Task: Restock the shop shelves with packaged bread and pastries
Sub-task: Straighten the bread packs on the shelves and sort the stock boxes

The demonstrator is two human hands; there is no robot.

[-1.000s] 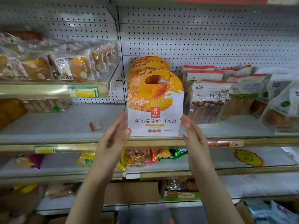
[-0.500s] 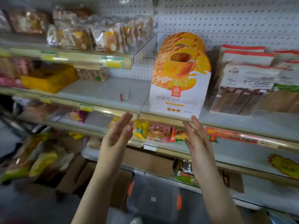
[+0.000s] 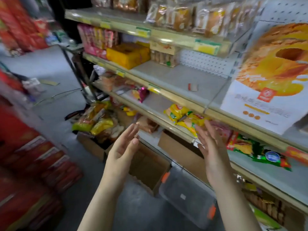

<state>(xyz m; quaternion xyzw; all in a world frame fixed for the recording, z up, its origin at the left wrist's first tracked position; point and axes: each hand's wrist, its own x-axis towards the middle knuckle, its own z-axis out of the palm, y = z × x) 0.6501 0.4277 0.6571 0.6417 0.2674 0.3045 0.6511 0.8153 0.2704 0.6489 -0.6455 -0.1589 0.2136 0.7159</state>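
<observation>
Three shelf tiers fill the right half of the frame. The middle shelf (image 3: 166, 75) has a wide bare stretch at centre. Red cartons (image 3: 25, 147) stack down the left edge.

The toast box (image 3: 270, 90) stands upright at the middle shelf's front lip, at the right edge of the frame and partly cut off.

The stock pile (image 3: 100, 122) of bagged bread and pastries is heaped over a cardboard carton (image 3: 90, 144) on the floor, centre-left. A clear bin (image 3: 186, 194) with its lid on sits at bottom centre.

Left hand (image 3: 123, 147) and right hand (image 3: 211, 147) are both empty at mid-frame. Fingers are straight, palms face each other, and they touch nothing.

A small red-white item (image 3: 193, 87) lies on the bare stretch. The frame is too blurred to identify it.

My read is that the step is fetching the next pack. To do it well:
- Go to the pile.
- Lift one bag by its sides without squeezing.
- Set it label-out on the bare stretch, square to the lip.
- Clear that small item first.
- Don't bump the toast box.
</observation>
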